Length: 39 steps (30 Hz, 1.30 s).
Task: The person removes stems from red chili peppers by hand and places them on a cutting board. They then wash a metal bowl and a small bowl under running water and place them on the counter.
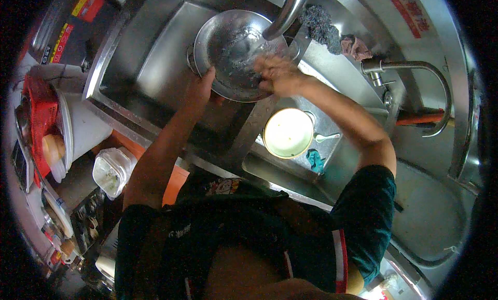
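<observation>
A round hammered-metal pan (212, 37) with loop handles is held above the divider between two stainless steel sink basins. My left hand (203, 85) grips its near left rim, thumb over the edge. Water runs into the pan from a curved steel faucet (290, 14), and its surface looks disturbed. My right hand (283, 75), blurred by motion, is over the pan's right side near the stream. Whether those fingers hold anything is not visible. Below the right forearm, a pale round bowl (288, 133) stands in the right basin, with a white spoon (327, 137) beside it.
A teal cloth (315, 161) lies near the bowl. Steel-wool scourers (321, 27) and a brownish cloth (356, 48) rest on the back ledge. Another faucet (412, 66) arches at right. Plastic containers (113, 171) and a red basket (41, 125) are at left.
</observation>
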Each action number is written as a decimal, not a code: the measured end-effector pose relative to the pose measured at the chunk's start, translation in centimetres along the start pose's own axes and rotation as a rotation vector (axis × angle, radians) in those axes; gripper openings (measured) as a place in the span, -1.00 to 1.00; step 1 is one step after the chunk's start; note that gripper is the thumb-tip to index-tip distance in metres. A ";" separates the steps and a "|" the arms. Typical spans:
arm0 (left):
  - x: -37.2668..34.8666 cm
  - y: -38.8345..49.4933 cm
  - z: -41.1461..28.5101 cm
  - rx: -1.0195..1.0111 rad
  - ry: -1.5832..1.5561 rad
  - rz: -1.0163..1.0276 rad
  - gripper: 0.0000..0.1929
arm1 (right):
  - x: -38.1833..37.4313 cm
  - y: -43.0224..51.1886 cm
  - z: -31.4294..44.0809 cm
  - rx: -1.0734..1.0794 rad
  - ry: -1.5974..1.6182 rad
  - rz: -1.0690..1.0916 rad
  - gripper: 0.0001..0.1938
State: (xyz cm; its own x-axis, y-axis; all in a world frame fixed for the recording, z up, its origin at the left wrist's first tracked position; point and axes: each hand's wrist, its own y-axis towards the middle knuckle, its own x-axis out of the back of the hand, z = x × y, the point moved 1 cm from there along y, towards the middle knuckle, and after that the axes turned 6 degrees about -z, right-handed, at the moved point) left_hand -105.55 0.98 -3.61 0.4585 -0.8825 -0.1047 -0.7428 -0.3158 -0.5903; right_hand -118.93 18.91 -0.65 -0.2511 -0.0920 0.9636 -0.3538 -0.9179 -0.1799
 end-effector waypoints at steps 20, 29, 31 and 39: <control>3.9 -0.9 0.2 -0.176 0.119 -0.365 -0.66 | 2.1 10.4 -16.4 -0.726 0.928 -0.647 -0.75; 11.1 -6.4 -3.7 -0.737 1.054 -0.591 -0.82 | -0.6 15.5 -23.2 -0.179 0.610 -0.666 -0.70; 12.5 -7.9 -4.4 -1.084 1.023 -0.639 -0.81 | 0.2 15.4 -23.3 -0.037 0.026 -0.773 -0.65; 18.4 -17.9 -4.5 -1.340 1.205 -0.808 -0.79 | 0.5 7.2 -12.3 -0.195 -0.711 -0.339 -0.72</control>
State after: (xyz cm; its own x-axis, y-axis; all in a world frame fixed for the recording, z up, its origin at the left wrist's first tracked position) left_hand -86.03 -11.13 8.58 0.7364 0.0212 0.6762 -0.6595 -0.2009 0.7244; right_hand -132.64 17.01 -3.85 0.5075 -0.1043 0.8553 -0.4748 -0.8622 0.1766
